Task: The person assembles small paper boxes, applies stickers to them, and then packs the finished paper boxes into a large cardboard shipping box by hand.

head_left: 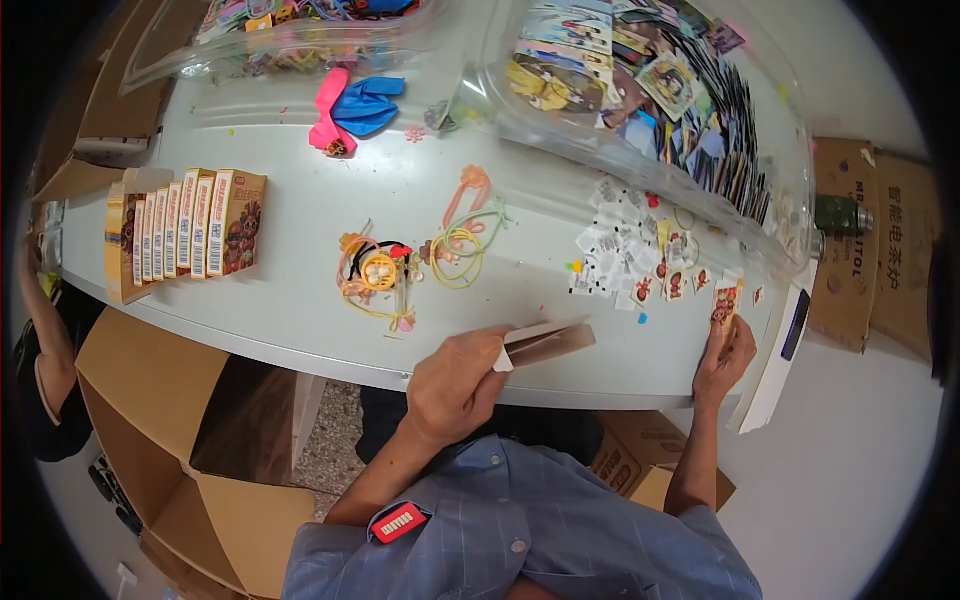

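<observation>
My left hand (450, 385) is closed on a small open cardboard box (552, 343), its flap up and its mouth toward me, above the table's near edge. At the right end of the table, my right hand (728, 360) pinches a small orange-red printed card (726, 303). Beside that card lie several small picture cards (675, 285) and a spread of little white printed packets (612, 250). In the middle of the table is a loose cluster of hair ties (460, 240), along with a yellow round trinket (380, 271).
Filled small boxes (212, 222) stand in a row at left. Two clear bins stand behind: one of colourful bands (300, 50), one of cards (545, 140). A pink-and-blue pouch-like item (365, 105) lies between. An open carton (150, 390) stands below; another person's arm (50, 335) is at far left.
</observation>
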Demonstrator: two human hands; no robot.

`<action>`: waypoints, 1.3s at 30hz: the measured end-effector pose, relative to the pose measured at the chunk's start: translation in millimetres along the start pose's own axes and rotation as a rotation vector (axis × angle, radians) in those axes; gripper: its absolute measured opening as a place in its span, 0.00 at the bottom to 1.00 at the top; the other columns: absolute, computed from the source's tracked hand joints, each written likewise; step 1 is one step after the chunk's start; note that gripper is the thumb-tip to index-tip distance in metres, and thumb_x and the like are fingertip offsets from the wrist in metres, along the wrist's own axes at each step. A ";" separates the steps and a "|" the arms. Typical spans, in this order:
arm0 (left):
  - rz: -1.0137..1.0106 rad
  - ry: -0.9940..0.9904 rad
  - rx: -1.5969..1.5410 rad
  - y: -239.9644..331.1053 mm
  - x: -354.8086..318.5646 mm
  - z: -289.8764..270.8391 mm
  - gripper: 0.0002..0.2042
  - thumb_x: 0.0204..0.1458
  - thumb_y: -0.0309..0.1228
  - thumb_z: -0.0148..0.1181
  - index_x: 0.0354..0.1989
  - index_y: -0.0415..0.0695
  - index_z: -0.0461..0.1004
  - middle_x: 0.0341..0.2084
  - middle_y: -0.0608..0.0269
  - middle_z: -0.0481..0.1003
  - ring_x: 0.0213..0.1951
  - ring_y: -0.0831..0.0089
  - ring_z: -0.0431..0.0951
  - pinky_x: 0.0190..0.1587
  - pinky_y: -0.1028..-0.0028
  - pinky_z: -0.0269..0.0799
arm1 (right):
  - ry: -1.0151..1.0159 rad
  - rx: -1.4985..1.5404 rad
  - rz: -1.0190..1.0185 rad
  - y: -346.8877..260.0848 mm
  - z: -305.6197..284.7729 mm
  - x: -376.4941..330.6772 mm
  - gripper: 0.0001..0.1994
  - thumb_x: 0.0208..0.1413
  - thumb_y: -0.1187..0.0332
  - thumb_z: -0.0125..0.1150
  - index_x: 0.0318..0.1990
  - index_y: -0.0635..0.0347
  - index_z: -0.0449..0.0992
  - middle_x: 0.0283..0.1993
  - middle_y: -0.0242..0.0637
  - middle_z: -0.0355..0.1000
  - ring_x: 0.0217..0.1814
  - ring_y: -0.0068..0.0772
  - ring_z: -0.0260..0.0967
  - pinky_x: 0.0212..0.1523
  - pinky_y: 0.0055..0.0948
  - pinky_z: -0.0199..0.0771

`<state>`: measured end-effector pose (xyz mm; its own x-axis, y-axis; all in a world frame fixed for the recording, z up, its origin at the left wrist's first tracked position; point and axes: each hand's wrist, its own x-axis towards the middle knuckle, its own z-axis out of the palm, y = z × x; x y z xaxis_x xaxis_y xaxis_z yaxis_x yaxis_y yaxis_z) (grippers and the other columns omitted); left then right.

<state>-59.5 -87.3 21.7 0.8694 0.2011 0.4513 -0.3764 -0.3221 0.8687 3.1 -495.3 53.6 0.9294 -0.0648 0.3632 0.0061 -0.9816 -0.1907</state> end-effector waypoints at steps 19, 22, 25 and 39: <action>0.139 0.154 -0.024 -38.7 19.1 14.5 0.31 0.44 0.12 0.66 0.61 0.37 0.66 0.44 0.39 0.80 0.42 0.45 0.83 0.42 0.62 0.80 | 0.170 0.458 -0.112 -71.0 56.8 31.0 0.17 0.61 0.74 0.64 0.57 0.66 0.73 0.52 0.39 0.72 0.49 0.31 0.68 0.51 0.29 0.69; 0.143 0.153 -0.025 -44.8 19.2 16.3 0.32 0.44 0.12 0.67 0.62 0.37 0.66 0.44 0.40 0.80 0.42 0.47 0.83 0.42 0.62 0.80 | -0.035 0.654 -0.391 -157.6 56.8 63.6 0.17 0.58 0.78 0.65 0.54 0.66 0.75 0.48 0.38 0.74 0.43 0.25 0.71 0.45 0.25 0.73; 0.134 0.117 -0.029 -49.5 12.5 12.8 0.34 0.44 0.13 0.68 0.63 0.38 0.66 0.45 0.41 0.80 0.42 0.48 0.83 0.41 0.63 0.81 | -0.457 0.832 -0.202 -224.7 74.2 75.1 0.21 0.58 0.74 0.67 0.58 0.68 0.73 0.47 0.38 0.73 0.39 0.23 0.72 0.40 0.23 0.73; 0.135 -0.059 -0.030 -33.1 3.6 11.8 0.35 0.43 0.17 0.75 0.61 0.37 0.64 0.40 0.41 0.79 0.37 0.49 0.84 0.36 0.61 0.81 | -0.588 0.604 -0.048 -278.3 102.6 88.1 0.20 0.57 0.59 0.70 0.47 0.68 0.80 0.26 0.32 0.69 0.28 0.21 0.64 0.30 0.25 0.67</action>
<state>-40.2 -86.9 -7.9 0.8274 0.1032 0.5521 -0.4993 -0.3149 0.8071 121.1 -209.4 45.1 0.9629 0.2428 -0.1181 0.0916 -0.7052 -0.7031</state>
